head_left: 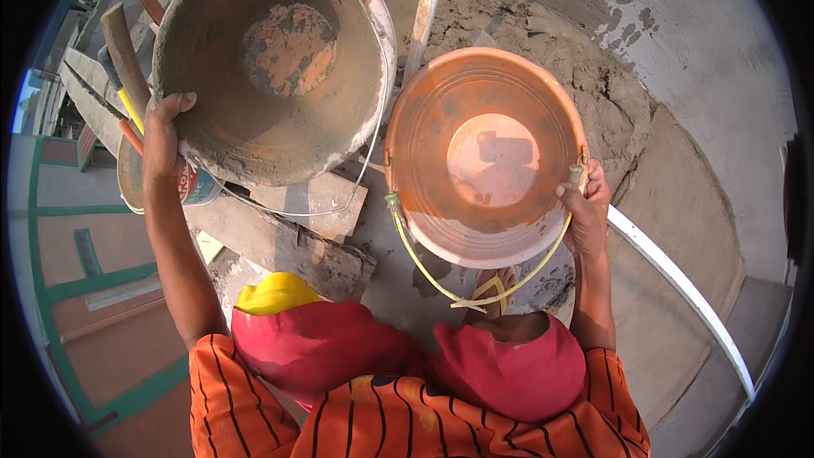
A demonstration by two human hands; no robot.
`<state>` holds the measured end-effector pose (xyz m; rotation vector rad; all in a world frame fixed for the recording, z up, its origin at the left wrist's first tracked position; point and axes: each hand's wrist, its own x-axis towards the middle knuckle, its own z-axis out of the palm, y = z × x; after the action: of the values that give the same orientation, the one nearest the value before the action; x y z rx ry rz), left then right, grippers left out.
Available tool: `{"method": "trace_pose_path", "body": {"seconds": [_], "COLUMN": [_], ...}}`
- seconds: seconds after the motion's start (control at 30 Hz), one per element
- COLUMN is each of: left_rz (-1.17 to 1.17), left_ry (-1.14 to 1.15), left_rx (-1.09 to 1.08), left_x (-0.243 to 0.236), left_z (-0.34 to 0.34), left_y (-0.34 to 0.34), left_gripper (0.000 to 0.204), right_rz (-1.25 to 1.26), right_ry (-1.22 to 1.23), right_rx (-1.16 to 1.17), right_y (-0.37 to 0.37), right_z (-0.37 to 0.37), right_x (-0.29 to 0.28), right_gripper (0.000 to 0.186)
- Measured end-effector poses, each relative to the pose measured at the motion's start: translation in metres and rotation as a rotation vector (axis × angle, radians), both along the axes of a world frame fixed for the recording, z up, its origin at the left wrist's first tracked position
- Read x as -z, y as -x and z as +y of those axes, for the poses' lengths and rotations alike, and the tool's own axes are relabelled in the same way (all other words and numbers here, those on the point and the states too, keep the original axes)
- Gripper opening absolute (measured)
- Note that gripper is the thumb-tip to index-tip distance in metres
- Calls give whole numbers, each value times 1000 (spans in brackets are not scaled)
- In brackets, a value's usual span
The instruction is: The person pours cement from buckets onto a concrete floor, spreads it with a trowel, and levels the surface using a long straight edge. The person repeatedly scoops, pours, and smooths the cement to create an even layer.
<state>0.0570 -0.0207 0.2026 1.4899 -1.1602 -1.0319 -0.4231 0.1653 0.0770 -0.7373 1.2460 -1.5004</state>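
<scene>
Buckets both lifted: your left hand [163, 137] gripping mortar-caked bucket [273, 64] rim, right hand [585, 212] gripping orange bucket [485, 155]. Probably carrying; next, keeping both level.

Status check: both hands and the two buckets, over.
Left hand gripping rim of grey mortar-crusted bucket. Right hand gripping rim of orange bucket, yellow handle hanging loose. Both empty. Mortar pile and wood scraps underneath.
</scene>
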Motion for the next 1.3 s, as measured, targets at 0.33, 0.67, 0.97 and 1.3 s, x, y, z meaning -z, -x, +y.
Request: {"method": "trace_pose_path", "body": {"seconds": [0.33, 0.67, 0.97, 1.3], "left_rz": [176, 268, 1256, 833], "left_ry": [-293, -678, -830, -504], "left_rx": [31, -298, -548, -749], "left_x": [-146, -220, -159, -149], "left_z": [110, 243, 360, 328], "left_y": [50, 33, -93, -298], "left_gripper": [64, 70, 58, 68], "right_rz": [-51, -347, 14, 288], "right_ry": [-453, -702, -921, -966], "right_rx": [-415, -773, -1227, -1276], "right_y": [-18, -96, -258, -516], "right_z": [-35, -23, -38, -72], "right_x": [-95, -301, -286, -321], "right_gripper": [43, 62, 56, 109]}}
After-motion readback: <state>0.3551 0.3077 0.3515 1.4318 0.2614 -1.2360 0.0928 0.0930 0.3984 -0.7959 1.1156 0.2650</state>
